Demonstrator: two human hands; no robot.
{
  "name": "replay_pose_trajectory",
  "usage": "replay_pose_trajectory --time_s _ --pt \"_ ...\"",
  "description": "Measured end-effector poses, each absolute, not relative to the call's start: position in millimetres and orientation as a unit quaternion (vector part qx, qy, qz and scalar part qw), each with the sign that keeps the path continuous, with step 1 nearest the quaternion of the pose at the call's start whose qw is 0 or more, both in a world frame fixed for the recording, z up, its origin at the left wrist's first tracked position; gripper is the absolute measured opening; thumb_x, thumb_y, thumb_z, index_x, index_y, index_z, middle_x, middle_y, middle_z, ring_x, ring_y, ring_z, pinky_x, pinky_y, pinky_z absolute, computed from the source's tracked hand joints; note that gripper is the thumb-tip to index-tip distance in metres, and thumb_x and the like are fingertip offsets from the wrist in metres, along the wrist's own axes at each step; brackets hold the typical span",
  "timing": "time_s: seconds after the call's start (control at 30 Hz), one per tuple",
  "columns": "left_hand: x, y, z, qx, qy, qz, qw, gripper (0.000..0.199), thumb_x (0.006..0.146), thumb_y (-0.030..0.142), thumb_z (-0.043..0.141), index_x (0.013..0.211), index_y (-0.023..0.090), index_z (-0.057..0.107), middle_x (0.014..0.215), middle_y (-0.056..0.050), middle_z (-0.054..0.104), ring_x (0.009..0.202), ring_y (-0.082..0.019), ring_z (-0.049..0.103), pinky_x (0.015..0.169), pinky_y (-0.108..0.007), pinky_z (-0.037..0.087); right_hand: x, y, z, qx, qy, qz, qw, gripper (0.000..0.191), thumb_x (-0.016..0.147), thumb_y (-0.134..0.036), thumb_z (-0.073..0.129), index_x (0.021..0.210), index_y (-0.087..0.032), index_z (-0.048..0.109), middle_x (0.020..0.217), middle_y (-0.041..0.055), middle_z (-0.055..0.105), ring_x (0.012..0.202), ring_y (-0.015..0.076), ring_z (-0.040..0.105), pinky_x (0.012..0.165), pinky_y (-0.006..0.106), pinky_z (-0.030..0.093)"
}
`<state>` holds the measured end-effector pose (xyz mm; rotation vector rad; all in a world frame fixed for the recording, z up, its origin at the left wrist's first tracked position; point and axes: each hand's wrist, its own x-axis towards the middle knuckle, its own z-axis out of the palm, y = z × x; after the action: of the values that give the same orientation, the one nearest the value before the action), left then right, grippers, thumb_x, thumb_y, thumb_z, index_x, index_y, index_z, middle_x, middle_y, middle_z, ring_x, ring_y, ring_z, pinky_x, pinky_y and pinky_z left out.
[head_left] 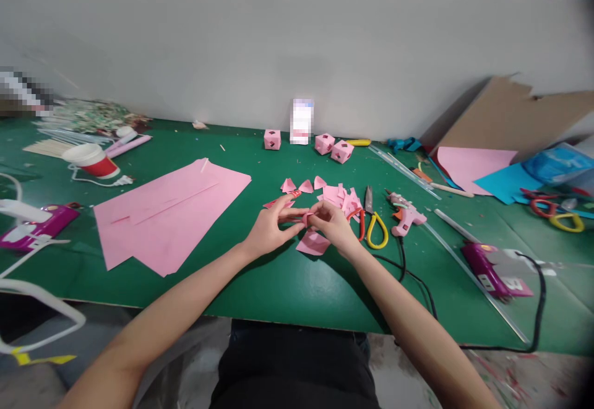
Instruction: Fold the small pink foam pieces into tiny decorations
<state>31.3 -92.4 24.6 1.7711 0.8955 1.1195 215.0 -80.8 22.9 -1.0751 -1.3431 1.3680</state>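
My left hand (269, 228) and my right hand (333, 226) meet over the green table, fingertips closed on a small pink paper piece (307, 218). Its exact shape is mostly covered by the fingers. Just below them lies a flat pink paper square (314, 244). Several small folded pink paper pieces (305, 186) stand beyond my hands. To the right of these is a pile of cut pink paper scraps (341, 197). Beside my right hand rest scissors (377, 229) with one yellow and one red handle.
Large pink paper sheets (171, 217) lie on the left. At the back, pink paper cubes (272, 140) stand near a propped phone (301, 122). A pink glue gun (407, 216) with a black cord, a purple power strip (494, 270) and clear glue sticks (473, 282) occupy the right.
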Motion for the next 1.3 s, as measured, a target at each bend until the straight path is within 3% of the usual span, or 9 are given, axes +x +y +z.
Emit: replay_pose_trajectory --time_s 0.23,0.47,0.63,0.83,0.97,1.07,1.3 --pt "30 -87 21 0.712 0.383 0.414 0.419 0.068 0.080 0.032 0.075 0.139 0.020 0.043 0.110 -0.011 0.075 0.106 -0.028 0.070 0.099 -0.046 0.054 213 -83 15 -0.457 -0.578 0.507 0.448 0.018 0.071 -0.026 0.069 0.076 -0.022 0.052 0.064 -0.0038 0.061 0.056 0.0138 0.061 0.054 0.027 0.048" --pt "31 -82 16 0.717 0.423 0.436 0.342 0.052 0.086 0.025 0.064 0.134 0.019 0.046 0.104 -0.008 0.077 0.096 -0.022 0.074 0.093 -0.040 0.058 208 -88 16 -0.457 -0.626 0.467 0.425 0.021 0.078 -0.035 0.068 0.087 -0.021 0.056 0.081 0.0036 0.070 0.072 0.0182 0.068 0.067 0.032 0.055" --pt "31 -81 19 0.720 0.416 0.425 0.359 0.061 0.082 0.019 0.068 0.137 0.020 0.041 0.103 -0.006 0.077 0.091 -0.019 0.075 0.089 -0.036 0.059 204 -96 22 -0.456 -0.668 0.431 0.400 0.017 0.083 -0.035 0.064 0.089 -0.021 0.057 0.086 0.0042 0.071 0.074 0.0173 0.068 0.069 0.031 0.054" --pt "32 -85 24 0.737 0.440 0.406 0.313 0.061 0.084 0.016 0.066 0.139 0.021 0.041 0.096 -0.003 0.078 0.100 -0.021 0.073 0.103 -0.042 0.050 208 -95 21 -0.479 -0.700 0.363 0.386 0.011 0.086 -0.031 0.062 0.085 -0.020 0.061 0.080 0.0026 0.072 0.068 0.0168 0.068 0.064 0.029 0.051" --pt "33 -86 24 0.717 0.457 0.417 0.322 0.059 0.085 0.023 0.067 0.138 0.020 0.041 0.098 -0.004 0.078 0.092 -0.021 0.075 0.091 -0.037 0.057 207 -94 18 -0.491 -0.685 0.342 0.415 0.012 0.085 -0.031 0.062 0.079 -0.021 0.060 0.075 0.0016 0.072 0.066 0.0170 0.068 0.062 0.028 0.051" --pt "33 -85 25 0.697 0.475 0.420 0.334 0.072 0.083 0.025 0.069 0.144 0.018 0.032 0.093 -0.004 0.079 0.087 -0.022 0.076 0.082 -0.034 0.059 206 -94 18 -0.505 -0.661 0.355 0.426 0.014 0.085 -0.033 0.063 0.078 -0.021 0.060 0.075 0.0021 0.071 0.067 0.0176 0.068 0.062 0.028 0.052" --pt "30 -87 32 0.719 0.488 0.374 0.325 0.079 0.084 0.024 0.068 0.150 0.020 0.025 0.088 -0.001 0.079 0.086 -0.021 0.076 0.090 -0.035 0.056 208 -96 26 -0.482 -0.740 0.267 0.387 0.009 0.087 -0.031 0.063 0.087 -0.022 0.065 0.082 0.0017 0.073 0.069 0.0158 0.066 0.062 0.027 0.050"
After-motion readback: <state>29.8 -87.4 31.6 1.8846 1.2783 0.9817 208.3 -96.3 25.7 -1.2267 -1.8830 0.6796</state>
